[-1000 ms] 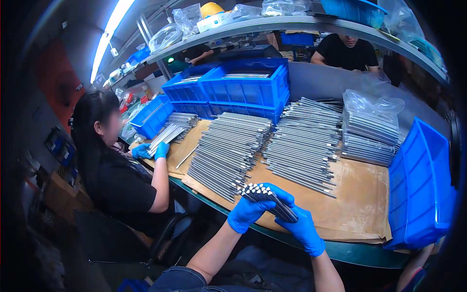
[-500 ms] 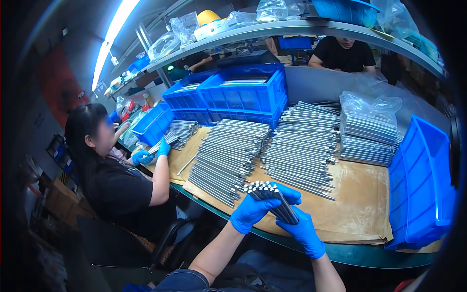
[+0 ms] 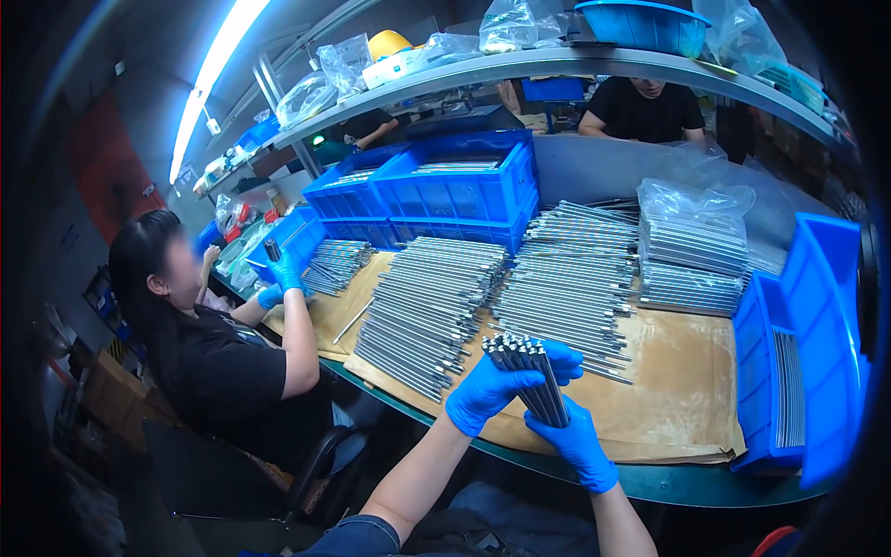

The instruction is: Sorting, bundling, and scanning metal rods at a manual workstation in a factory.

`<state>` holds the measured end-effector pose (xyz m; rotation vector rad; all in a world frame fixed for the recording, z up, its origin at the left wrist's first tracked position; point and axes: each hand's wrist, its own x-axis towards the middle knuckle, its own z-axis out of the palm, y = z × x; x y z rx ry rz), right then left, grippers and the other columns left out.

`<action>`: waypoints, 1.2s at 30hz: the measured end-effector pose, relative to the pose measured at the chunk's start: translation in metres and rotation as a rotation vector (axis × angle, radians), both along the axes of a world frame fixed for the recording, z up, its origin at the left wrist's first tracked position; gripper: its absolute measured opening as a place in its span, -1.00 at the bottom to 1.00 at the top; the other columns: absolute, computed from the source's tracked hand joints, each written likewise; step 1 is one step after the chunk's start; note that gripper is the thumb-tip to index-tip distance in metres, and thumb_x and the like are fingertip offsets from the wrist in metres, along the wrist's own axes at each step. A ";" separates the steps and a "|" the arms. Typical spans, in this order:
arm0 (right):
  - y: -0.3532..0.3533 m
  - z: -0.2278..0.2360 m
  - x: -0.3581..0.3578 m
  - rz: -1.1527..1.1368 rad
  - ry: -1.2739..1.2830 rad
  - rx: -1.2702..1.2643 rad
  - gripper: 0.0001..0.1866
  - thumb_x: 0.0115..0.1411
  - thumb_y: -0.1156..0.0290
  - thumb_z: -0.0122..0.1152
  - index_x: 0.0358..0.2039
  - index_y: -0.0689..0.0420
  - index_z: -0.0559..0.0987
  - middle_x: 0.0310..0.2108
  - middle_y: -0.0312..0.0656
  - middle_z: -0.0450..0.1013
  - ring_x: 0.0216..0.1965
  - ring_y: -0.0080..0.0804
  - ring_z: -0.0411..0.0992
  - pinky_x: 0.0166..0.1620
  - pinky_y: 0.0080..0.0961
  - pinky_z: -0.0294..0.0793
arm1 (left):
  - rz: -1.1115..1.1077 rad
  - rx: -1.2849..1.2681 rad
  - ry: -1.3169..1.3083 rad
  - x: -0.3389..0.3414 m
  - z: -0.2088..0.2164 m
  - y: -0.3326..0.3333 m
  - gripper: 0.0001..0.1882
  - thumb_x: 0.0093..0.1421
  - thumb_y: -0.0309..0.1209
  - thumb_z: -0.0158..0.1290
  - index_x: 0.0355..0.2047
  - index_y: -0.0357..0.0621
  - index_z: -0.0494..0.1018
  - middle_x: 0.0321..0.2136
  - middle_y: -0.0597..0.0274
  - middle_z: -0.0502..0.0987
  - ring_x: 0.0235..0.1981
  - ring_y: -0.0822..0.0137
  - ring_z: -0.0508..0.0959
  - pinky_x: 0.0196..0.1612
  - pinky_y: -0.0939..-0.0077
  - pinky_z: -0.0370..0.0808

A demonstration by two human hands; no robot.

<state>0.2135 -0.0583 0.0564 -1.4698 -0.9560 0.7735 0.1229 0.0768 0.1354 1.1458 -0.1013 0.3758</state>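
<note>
While the left hand (image 3: 492, 395) and right hand (image 3: 577, 444) stay clamped on the rod bundle (image 3: 531, 376) held over the near bench (image 3: 687, 408) edge, loose outer rods could slip; they'd likely drop off the bench.

Stacked blue crates (image 3: 464, 186) stand at the back of the paper-covered table (image 3: 677, 399), with bagged rods (image 3: 691, 251) to the right beside a blue bin (image 3: 807, 353). A seated co-worker (image 3: 223, 362) (blue gloves) works at the left; a shelf (image 3: 557, 65) overhead carries bags
</note>
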 end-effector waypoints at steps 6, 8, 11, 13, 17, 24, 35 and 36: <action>-0.001 -0.004 0.000 0.017 -0.023 0.042 -0.61 -0.01 0.36 0.35 -0.15 0.17 0.51 -0.29 -0.19 0.52 -0.25 -0.50 0.47 -0.18 -0.53 0.43 | -0.039 0.038 0.036 -0.005 0.001 -0.001 -0.41 -0.02 -0.37 0.20 0.00 -0.40 0.32 -0.05 -0.16 0.42 -0.01 -0.06 0.44 0.06 0.08 0.36; -0.001 -0.004 -0.001 0.026 -0.051 0.068 -0.62 0.00 0.37 0.34 -0.15 0.18 0.51 -0.29 -0.19 0.52 -0.25 -0.50 0.48 -0.18 -0.54 0.44 | -0.059 0.055 0.046 -0.008 0.001 -0.002 -0.39 -0.03 -0.36 0.21 0.00 -0.42 0.31 -0.05 -0.17 0.41 -0.01 -0.07 0.43 0.07 0.07 0.35; 0.000 -0.007 -0.002 -0.004 -0.081 0.134 -0.68 -0.01 0.36 0.33 -0.23 0.17 0.53 -0.38 -0.15 0.53 -0.33 -0.42 0.51 -0.27 -0.52 0.45 | -0.061 0.046 0.046 -0.010 0.001 -0.004 -0.37 -0.04 -0.33 0.22 0.00 -0.44 0.30 -0.05 -0.18 0.41 0.00 -0.08 0.43 0.07 0.06 0.34; 0.000 -0.008 -0.002 -0.017 -0.094 0.167 -0.70 -0.02 0.35 0.33 -0.26 0.16 0.54 -0.42 -0.13 0.53 -0.38 -0.38 0.53 -0.32 -0.51 0.46 | -0.060 0.041 0.047 -0.012 0.001 -0.004 -0.36 -0.04 -0.32 0.23 0.00 -0.46 0.30 -0.06 -0.18 0.41 0.00 -0.08 0.42 0.07 0.06 0.34; -0.003 -0.004 -0.001 0.044 -0.073 0.080 -0.68 0.00 0.42 0.32 -0.19 0.17 0.55 -0.30 -0.18 0.54 -0.25 -0.45 0.51 -0.17 -0.53 0.45 | -0.050 0.074 0.058 -0.016 -0.001 -0.005 -0.35 -0.05 -0.29 0.24 -0.02 -0.46 0.31 -0.06 -0.17 0.42 0.00 -0.08 0.42 0.07 0.07 0.35; -0.002 -0.008 -0.003 -0.006 -0.148 0.147 -0.70 -0.04 0.39 0.34 -0.26 0.14 0.54 -0.41 -0.12 0.53 -0.38 -0.32 0.53 -0.33 -0.49 0.46 | -0.036 0.070 0.038 -0.018 -0.005 -0.006 -0.34 -0.07 -0.27 0.26 -0.02 -0.45 0.33 -0.05 -0.14 0.42 0.00 -0.06 0.43 0.07 0.07 0.36; -0.004 -0.009 -0.004 -0.016 -0.265 0.163 -0.71 -0.05 0.40 0.34 -0.27 0.12 0.54 -0.43 -0.09 0.51 -0.38 -0.24 0.52 -0.34 -0.46 0.46 | -0.049 0.060 0.044 -0.021 -0.006 -0.008 -0.34 -0.08 -0.30 0.25 -0.01 -0.43 0.33 -0.07 -0.12 0.43 -0.03 -0.03 0.45 0.08 0.13 0.34; -0.011 -0.011 0.005 -0.040 -0.341 0.158 -0.71 -0.05 0.40 0.34 -0.27 0.12 0.54 -0.43 -0.09 0.51 -0.38 -0.23 0.52 -0.35 -0.45 0.47 | -0.072 0.059 0.042 -0.011 -0.007 -0.012 -0.35 -0.08 -0.30 0.24 -0.01 -0.43 0.33 -0.07 -0.12 0.44 -0.04 -0.01 0.46 0.08 0.15 0.35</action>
